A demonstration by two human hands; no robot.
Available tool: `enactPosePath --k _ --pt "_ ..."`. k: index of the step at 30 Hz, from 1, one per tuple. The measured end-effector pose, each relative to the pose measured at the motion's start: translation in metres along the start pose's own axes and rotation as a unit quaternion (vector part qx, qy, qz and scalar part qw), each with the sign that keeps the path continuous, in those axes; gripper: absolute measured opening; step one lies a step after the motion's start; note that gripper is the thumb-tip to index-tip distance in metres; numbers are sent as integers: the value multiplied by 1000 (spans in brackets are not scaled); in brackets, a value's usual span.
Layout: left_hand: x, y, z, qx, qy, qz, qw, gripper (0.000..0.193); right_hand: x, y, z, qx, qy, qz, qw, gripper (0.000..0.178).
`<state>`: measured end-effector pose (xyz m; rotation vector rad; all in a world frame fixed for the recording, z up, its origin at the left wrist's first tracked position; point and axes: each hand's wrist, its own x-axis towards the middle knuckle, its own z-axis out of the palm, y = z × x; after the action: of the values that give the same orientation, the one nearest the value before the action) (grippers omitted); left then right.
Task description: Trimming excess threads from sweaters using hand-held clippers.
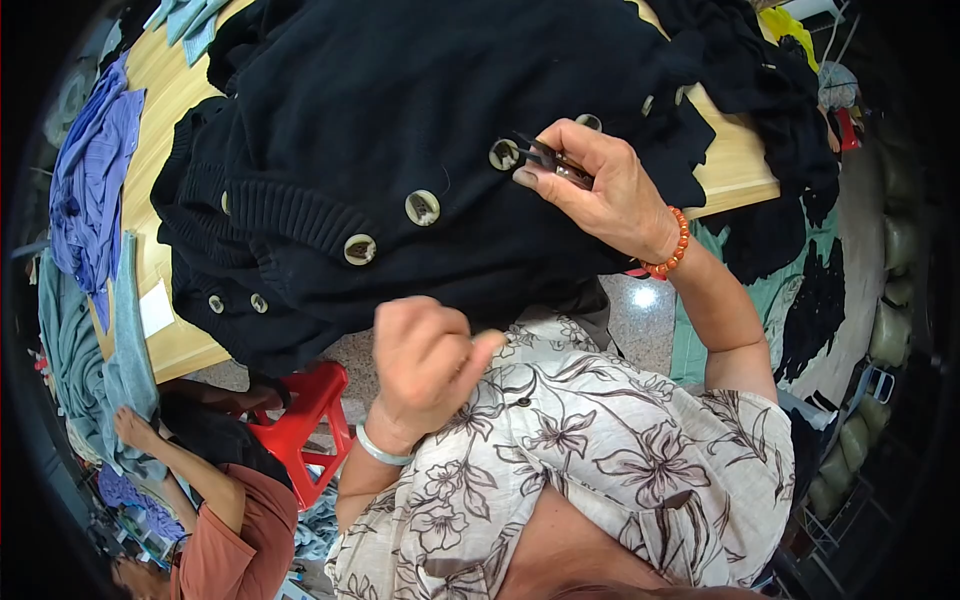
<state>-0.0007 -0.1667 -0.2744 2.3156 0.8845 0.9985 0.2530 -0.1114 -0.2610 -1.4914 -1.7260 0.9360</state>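
A black knit garment (330, 110) with ribbed bands covers most of the wooden table. Along its near edge runs a row of round cream-and-brown buttons, among them one button (422, 208) near the middle. My right hand (605, 185) is closed around a small pair of black thread snips (560, 167). Their tips reach to a button (504, 154) on the garment. My left hand (425, 360) is raised off the cloth in front of my body, its fingers curled and the thumb sticking out. Motion blurs it, and the inside of its fingers is hidden.
Purple cloth (95, 190) and grey-green cloth (75, 340) hang over the table's left edge. A red stool (305, 425) stands below, beside a co-worker (235, 530) handling the grey-green cloth. More black garments (790, 130) lie at the right. The bare table corner (735, 170) shows there.
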Motion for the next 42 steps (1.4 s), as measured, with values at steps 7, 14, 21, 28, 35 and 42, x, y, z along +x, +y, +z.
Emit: enactPosePath --k 7,14,21,28,35,42 --pt "38 -19 7 154 160 -60 973 60 -14 7 8 26 30 -16 999 11" --pt "64 -17 13 271 96 -79 955 41 -17 7 10 36 24 -20 999 11" --pt "67 -16 13 312 54 -109 942 23 -17 10 12 54 21 -28 998 13" --pt "52 -30 7 122 140 -119 975 16 -18 0 14 8 -58 -25 998 30" --pt "40 -35 8 57 188 -137 971 13 -8 -18 37 -15 -43 -98 994 25" --pt "32 -38 16 100 206 -97 969 12 -3 -34 49 -123 -93 -94 984 25"
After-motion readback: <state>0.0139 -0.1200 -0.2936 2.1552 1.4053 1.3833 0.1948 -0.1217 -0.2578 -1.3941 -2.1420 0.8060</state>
